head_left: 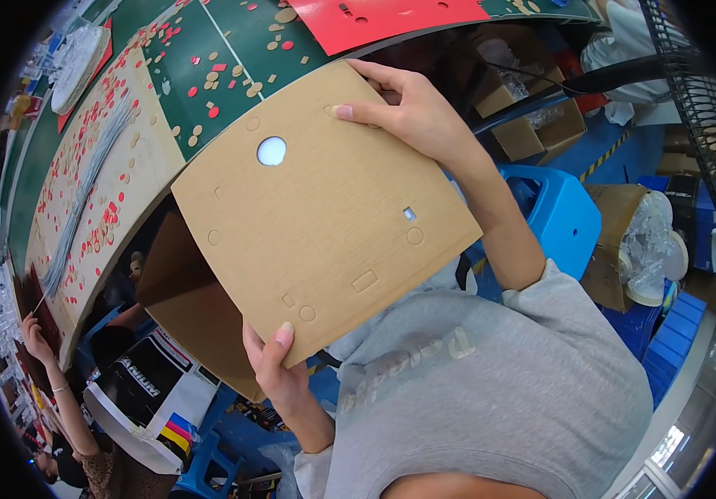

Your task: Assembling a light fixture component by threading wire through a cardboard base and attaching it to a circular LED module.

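Note:
A flat brown cardboard sheet (316,212) is held up between my two hands, tilted in front of my grey shirt. My left hand (275,366) grips its lower near corner, thumb on the face and fingers behind. At the far right corner my right hand (403,108) pinches the edge, its thumb lying on the face. A round hole near the far edge and a small square hole on the right go through the sheet. Several other round and rectangular outlines are cut in it, with the pieces still in place.
Across the green table (233,33) lie loose red and brown cut-out pieces, and a red sheet (391,21). A bundle of grey strands (92,191) rests at the left, near another person's hand (38,337). An open cardboard box (183,291), a blue stool (561,216) and a black fan guard (698,91) stand around me.

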A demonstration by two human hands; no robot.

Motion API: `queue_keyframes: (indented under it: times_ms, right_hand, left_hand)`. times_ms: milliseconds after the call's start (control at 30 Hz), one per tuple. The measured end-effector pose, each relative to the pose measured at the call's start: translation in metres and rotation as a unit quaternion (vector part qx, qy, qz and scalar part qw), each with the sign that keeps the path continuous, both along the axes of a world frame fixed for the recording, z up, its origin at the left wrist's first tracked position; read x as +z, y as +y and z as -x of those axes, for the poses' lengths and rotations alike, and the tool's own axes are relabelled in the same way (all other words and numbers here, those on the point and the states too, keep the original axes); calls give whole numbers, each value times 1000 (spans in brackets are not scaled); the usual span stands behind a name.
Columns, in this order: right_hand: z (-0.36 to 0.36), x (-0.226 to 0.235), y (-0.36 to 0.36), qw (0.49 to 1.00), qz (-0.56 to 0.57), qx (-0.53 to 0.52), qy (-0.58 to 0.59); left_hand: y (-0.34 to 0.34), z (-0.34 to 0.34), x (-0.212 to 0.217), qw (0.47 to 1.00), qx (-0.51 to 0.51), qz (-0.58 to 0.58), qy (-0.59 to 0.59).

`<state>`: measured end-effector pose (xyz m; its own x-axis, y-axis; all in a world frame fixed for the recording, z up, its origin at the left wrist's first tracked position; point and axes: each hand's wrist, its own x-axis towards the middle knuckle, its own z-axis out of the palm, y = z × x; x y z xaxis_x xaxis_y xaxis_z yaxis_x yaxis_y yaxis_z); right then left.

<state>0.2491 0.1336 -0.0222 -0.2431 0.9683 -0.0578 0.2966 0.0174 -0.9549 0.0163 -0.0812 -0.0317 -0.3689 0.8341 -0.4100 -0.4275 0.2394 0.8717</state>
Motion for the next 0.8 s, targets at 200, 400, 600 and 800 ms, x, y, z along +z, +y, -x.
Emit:
queue_keyframes:
  times_ms: [200, 400, 600, 800]
  right_hand:
    - [-2, -1, 1, 999, -12, -5, -32]
    - [-2, 0, -3, 994, -30, -41, -96]
    - [0, 33, -29, 871, -347, 94, -335]
    - [-1, 27, -40, 899, -277, 154, -301]
  left_hand:
    - [10, 5, 5, 1000, -24, 14, -13]
    - [28, 1, 24, 995, -90, 44, -22]
    - [24, 10, 22, 991, -112, 47, -47]
    - [22, 20, 20, 984, -159, 51, -64]
